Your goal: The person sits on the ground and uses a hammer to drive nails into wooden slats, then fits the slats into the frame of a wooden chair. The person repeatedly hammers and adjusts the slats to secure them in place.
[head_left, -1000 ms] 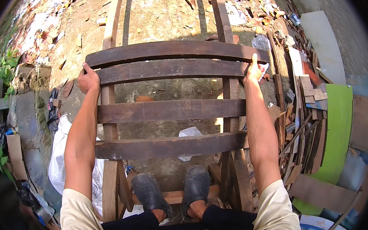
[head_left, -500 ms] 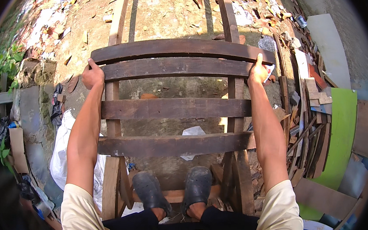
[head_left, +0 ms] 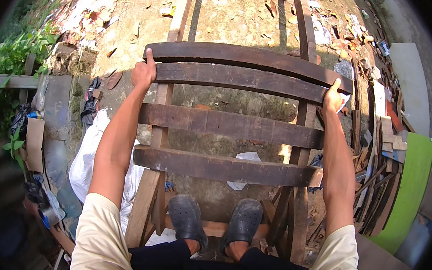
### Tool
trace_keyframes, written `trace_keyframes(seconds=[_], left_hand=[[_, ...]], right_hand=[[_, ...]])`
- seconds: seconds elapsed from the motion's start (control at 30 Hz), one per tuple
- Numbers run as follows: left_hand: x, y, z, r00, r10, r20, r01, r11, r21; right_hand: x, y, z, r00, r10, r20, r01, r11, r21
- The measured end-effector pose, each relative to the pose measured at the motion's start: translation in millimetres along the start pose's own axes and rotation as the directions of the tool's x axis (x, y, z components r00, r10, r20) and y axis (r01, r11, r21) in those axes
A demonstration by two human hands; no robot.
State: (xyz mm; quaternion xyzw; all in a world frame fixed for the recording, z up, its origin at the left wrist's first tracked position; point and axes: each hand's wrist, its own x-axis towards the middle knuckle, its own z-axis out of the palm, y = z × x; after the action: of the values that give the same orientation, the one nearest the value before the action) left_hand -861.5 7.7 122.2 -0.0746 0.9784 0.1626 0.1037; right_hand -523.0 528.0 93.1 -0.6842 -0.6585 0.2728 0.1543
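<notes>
Four dark wooden slats lie crosswise over a wooden frame with two long rails [head_left: 159, 135]. The farthest slat [head_left: 252, 57] and the second slat [head_left: 240, 80] sit close together, a thin gap between them. My left hand [head_left: 144, 72] is closed at the left end of the second slat, its thumb raised against the farthest slat. At the other end, my right hand [head_left: 333, 99] grips the second slat, thumb pointing up by the farthest slat. The third slat [head_left: 232, 125] and the nearest slat [head_left: 226, 167] rest closer to me, untouched by my hands.
My dark clogs [head_left: 187, 219] stand between the frame's near legs. A white sack [head_left: 90, 155] lies at the left by a low wall [head_left: 55, 117]. Scrap wood [head_left: 376, 168] and a green board [head_left: 407, 185] crowd the right. Dry leaves and litter cover the ground beyond.
The view has swung, so the frame, slats and both hands appear farther right. Both hands keep their hold at the slat ends.
</notes>
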Motion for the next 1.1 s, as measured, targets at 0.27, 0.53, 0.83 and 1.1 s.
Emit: trace_keyframes(seconds=[0.27, 0.53, 0.83, 1.1], left_hand=[[-20, -2, -1, 0.99, 0.061, -0.128, -0.064, 0.998, -0.022], [-5, 3, 5, 0.991, 0.116, -0.069, -0.117, 0.993, -0.002], [11, -4, 8, 0.992, 0.123, -0.02, -0.123, 0.992, 0.032], [5, -4, 2, 0.992, 0.116, -0.053, -0.115, 0.993, 0.022]], right_hand=[[-7, 1, -5, 0.995, -0.099, 0.0, 0.099, 0.994, -0.05], [7, 6, -8, 0.997, -0.045, 0.06, 0.048, 0.998, -0.042], [8, -3, -6, 0.996, 0.017, 0.083, -0.003, 0.987, -0.159], [-24, -19, -20, 0.994, -0.043, 0.105, 0.05, 0.997, -0.06]])
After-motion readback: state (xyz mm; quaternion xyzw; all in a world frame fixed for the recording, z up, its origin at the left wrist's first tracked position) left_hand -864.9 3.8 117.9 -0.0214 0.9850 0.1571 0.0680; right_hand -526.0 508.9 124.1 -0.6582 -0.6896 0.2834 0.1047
